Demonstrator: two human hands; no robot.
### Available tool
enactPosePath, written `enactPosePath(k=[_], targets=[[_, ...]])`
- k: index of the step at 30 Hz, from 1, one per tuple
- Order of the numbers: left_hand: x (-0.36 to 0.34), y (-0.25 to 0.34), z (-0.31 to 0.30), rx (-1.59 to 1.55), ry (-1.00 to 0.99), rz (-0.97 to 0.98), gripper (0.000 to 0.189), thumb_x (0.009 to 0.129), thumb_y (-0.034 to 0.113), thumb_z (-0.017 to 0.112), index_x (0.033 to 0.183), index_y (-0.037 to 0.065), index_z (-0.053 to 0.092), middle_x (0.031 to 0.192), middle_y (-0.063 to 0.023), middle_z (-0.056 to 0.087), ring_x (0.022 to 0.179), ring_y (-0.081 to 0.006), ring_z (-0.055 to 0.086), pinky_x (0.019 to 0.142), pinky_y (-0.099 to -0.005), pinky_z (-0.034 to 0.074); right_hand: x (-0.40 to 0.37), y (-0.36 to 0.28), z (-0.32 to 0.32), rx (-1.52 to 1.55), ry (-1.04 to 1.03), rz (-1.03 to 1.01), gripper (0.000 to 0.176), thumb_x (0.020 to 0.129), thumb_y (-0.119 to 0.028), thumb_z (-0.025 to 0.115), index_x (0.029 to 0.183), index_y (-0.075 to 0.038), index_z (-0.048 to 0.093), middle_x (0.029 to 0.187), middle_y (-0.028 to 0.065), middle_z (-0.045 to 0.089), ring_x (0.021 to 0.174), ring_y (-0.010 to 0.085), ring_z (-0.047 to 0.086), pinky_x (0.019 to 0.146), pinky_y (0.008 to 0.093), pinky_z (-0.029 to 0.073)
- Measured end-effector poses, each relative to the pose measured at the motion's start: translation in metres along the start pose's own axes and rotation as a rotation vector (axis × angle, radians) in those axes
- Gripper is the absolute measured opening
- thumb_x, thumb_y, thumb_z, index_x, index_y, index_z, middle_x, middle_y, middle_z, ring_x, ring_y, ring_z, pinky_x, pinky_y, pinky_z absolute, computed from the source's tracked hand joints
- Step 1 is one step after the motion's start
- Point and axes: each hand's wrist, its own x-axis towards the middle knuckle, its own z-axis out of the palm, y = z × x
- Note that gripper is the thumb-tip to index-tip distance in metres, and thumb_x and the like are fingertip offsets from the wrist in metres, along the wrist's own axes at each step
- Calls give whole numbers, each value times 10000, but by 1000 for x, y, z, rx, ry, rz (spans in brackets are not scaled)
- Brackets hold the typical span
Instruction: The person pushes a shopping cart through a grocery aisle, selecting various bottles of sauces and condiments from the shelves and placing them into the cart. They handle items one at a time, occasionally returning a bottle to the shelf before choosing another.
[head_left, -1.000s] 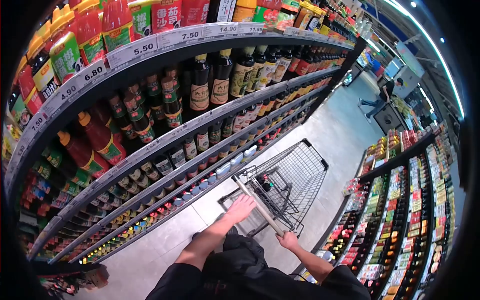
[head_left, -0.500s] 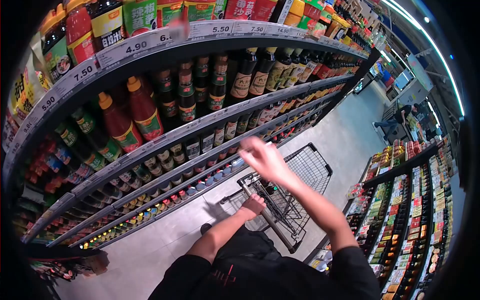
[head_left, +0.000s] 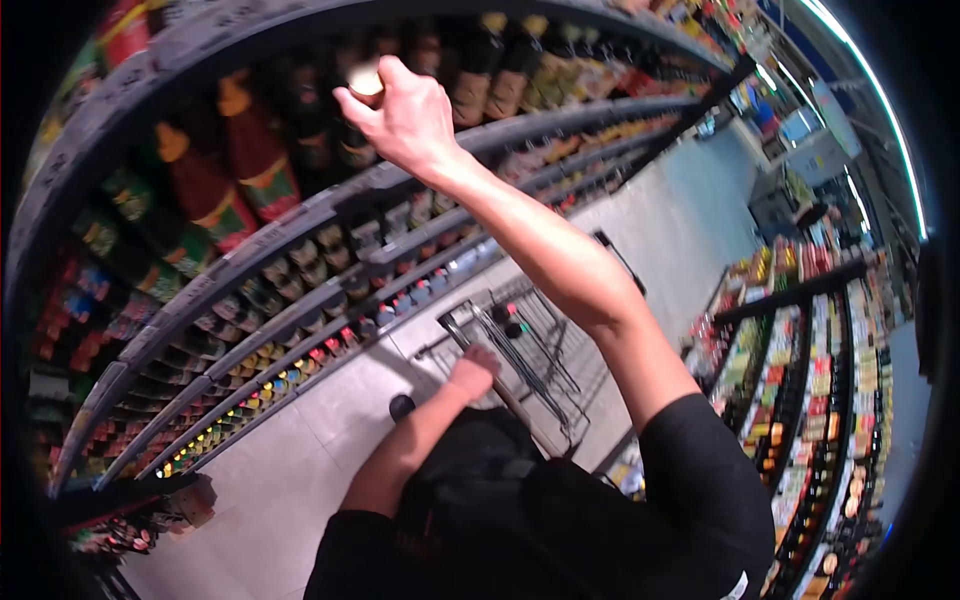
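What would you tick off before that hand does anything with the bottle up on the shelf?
1. Right hand on the bottle cap: ok, fingers touch it.
2. Grip firmly closed: cannot tell, the picture is blurred.
3. Left hand on the cart handle: ok.
4. Room beside the neighbouring bottles: not ok, they stand tightly packed.
5. Cart close below: ok.

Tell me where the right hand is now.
In the head view the right hand is raised at upper left, its fingers pinching the pale cap of a dark bottle on an upper shelf, right of the red sauce bottles.
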Motion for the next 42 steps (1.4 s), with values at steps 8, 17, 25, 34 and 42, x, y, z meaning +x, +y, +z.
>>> enactPosePath(k=[8,17,25,34,42], targets=[[-9,4,-15,-142,-108,4,133,750,104,585,853,94,668,901,-78,624,968,-271,553,965,-427,359,-136,82,-168,7,-7,256,350,771,-416,729,836,-97,601,580,91,608,582,293,652,545,396,512],[-20,26,-35,-146,-336,-45,266,691,133,716,940,102,626,949,-87,562,1017,-291,486,996,-439,300,-440,288,-204,-459,-570,797,399,812,-347,627,1077,-71,515,782,195,662,767,385,654,692,487,510],[-29,45,-24,-30,-418,-117,151,647,164,664,797,153,665,809,-82,594,875,-308,563,816,-438,407,-590,346,-144,-267,-724,1159,378,815,-281,574,1142,-90,582,1025,200,660,952,396,625,842,498,491],[-58,67,-26,-175,-294,-226,254,650,83,619,901,107,592,918,-57,527,1006,-279,482,986,-401,354,-615,333,-97,-323,-993,1092,335,851,-240,632,1118,-55,551,931,231,651,899,423,630,753,523,489],[-62,76,-37,-229,-326,-270,170,680,105,637,847,97,605,913,-68,518,989,-262,482,998,-396,327,-641,335,-75,-231,-1008,1010,304,841,-141,570,1125,-35,541,932,254,647,941,436,619,806,512,478]])
